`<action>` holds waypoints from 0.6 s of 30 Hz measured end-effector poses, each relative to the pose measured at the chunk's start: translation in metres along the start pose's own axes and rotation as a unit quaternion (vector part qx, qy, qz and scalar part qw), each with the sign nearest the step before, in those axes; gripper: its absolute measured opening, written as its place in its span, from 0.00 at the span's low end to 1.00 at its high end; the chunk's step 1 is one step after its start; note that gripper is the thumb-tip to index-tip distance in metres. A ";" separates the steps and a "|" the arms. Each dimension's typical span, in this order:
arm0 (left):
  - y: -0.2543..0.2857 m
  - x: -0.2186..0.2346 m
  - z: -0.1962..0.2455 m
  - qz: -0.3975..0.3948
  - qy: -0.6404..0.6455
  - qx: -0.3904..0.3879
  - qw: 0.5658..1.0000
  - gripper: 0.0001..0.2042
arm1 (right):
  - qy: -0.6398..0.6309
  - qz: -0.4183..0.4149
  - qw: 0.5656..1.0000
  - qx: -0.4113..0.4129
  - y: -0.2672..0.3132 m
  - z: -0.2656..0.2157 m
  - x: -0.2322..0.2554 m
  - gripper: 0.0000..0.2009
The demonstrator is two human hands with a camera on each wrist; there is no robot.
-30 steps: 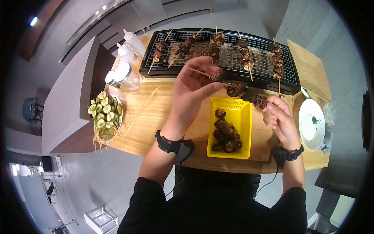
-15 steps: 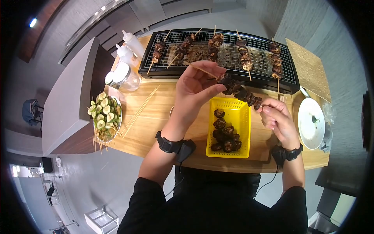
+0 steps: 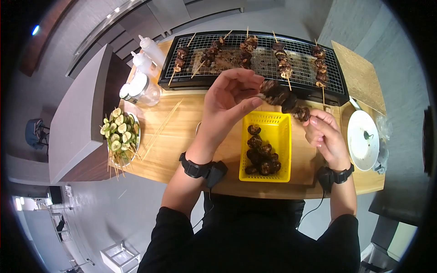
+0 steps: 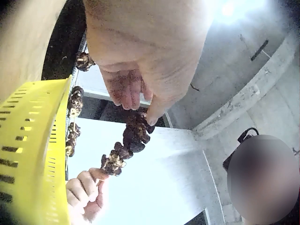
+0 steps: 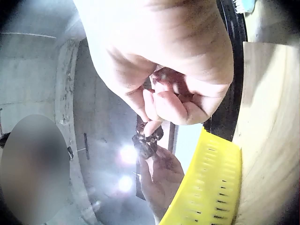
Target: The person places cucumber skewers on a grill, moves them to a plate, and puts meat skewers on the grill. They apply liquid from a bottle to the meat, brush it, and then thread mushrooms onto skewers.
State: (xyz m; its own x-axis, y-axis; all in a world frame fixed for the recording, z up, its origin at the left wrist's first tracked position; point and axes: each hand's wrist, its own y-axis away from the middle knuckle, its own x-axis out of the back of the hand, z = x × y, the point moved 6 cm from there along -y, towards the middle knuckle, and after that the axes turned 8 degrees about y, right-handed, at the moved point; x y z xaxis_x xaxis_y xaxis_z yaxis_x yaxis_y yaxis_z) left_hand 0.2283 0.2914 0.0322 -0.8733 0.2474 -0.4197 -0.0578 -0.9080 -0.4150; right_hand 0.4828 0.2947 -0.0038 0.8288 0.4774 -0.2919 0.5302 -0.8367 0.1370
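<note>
While both hands hover above the front of the table (image 3: 169,157), a loaded skewer (image 3: 274,93) of dark brown pieces slants between them, just right of the middle of the frame. The thumb and fingers of the left hand (image 3: 221,100) are clamped on its upper end; those of the right hand (image 3: 330,137) pinch its lower end. Just below, a yellow basket (image 3: 281,132) holds loose dark pieces (image 3: 263,160), on no stick. To the left lie bare sticks (image 3: 161,128), then skewered green slices (image 3: 119,132); a white plate (image 3: 357,145) sits at the right. Farther off, across the top, five filled skewers (image 3: 320,68) lie spaced along a black grill (image 3: 195,84). Those five look threaded and laid out; the sixth is off the grill, and the basket's pieces appear left unthreaded.
</note>
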 end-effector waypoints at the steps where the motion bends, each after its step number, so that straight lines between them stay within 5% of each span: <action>1: 0.000 0.000 -0.001 -0.007 -0.018 0.008 1.000 0.23 | -0.013 0.002 1.000 0.007 -0.001 0.000 0.002 0.09; 6: 0.004 -0.008 -0.010 -0.072 -0.077 0.104 0.989 0.16 | -0.057 0.010 0.998 0.036 -0.002 -0.006 0.006 0.09; 12: 0.018 -0.055 -0.005 -0.322 -0.481 0.178 0.796 0.09 | -0.062 0.006 0.997 0.056 -0.002 -0.009 0.013 0.09; 18: 0.038 -0.060 -0.023 -0.428 -0.514 0.149 0.728 0.14 | -0.065 0.002 0.996 0.055 -0.001 -0.010 0.009 0.10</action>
State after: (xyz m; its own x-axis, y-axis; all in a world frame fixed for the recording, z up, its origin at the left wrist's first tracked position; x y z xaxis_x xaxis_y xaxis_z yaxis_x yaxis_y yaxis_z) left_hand 0.2900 0.2499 0.0231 -0.3465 0.5208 0.7802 -0.7632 -0.6400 0.0883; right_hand 0.4918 0.3028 0.0028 0.7976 0.4406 -0.4118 0.4976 -0.8667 0.0364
